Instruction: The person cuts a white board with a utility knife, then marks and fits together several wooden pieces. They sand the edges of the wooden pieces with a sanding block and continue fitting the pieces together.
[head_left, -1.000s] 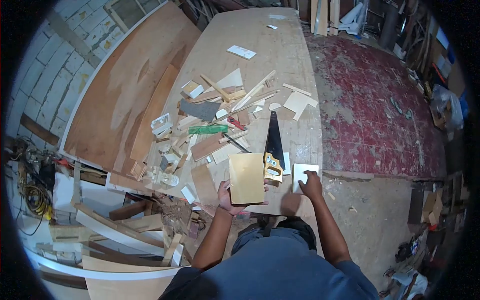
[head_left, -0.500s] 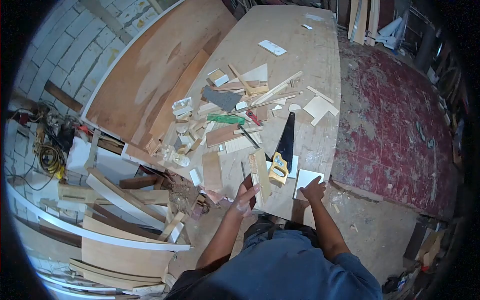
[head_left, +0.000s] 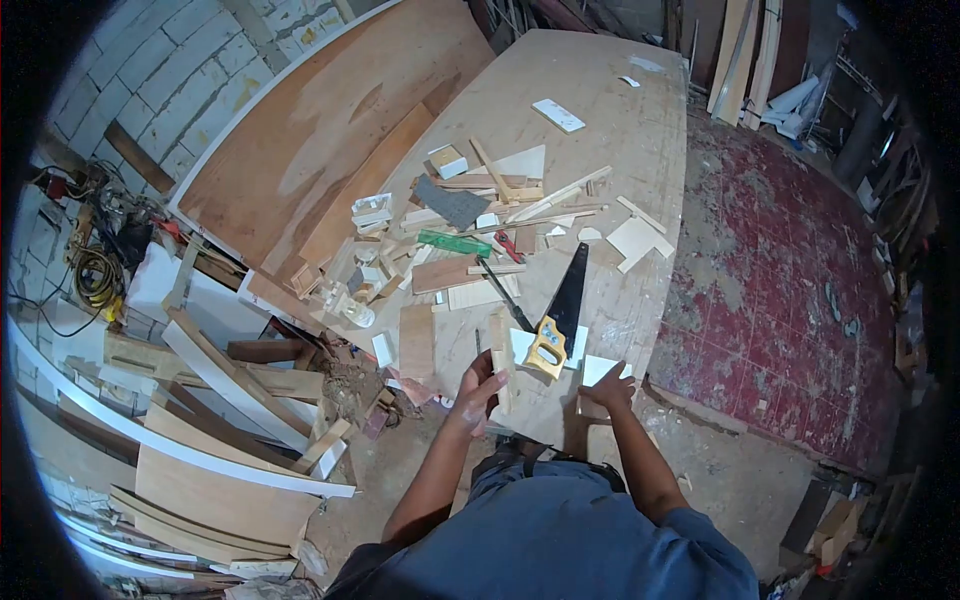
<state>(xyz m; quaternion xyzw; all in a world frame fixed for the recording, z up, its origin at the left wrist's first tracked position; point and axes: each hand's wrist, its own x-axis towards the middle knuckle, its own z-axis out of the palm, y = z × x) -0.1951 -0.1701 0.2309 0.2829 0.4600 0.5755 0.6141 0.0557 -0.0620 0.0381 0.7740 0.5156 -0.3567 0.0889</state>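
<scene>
My left hand (head_left: pixel 480 391) is closed on a narrow piece of pale wood (head_left: pixel 500 350), held upright near the table's front edge. My right hand (head_left: pixel 608 390) rests on a white-topped board (head_left: pixel 601 369) at the front right, its fingers spread over it. Between the hands lies a handsaw (head_left: pixel 549 346) with a yellow handle and a dark blade pointing away, partly over a white piece. Left of the saw is a dark, slim tool (head_left: pixel 508 296). A brown wood block (head_left: pixel 417 340) lies left of my left hand.
The wooden table (head_left: pixel 620 110) bears offcuts, a grey piece (head_left: pixel 452 203), a green strip (head_left: pixel 454 243) and a red tool (head_left: pixel 505 243). A large panel (head_left: pixel 300 140) leans at the left, above stacked boards. Red tiled flooring (head_left: pixel 770 300) lies at the right.
The pale wood in my left hand has turned and now shows a narrower side. My right hand has moved further over the white-topped board. The whole view has shifted slightly.
</scene>
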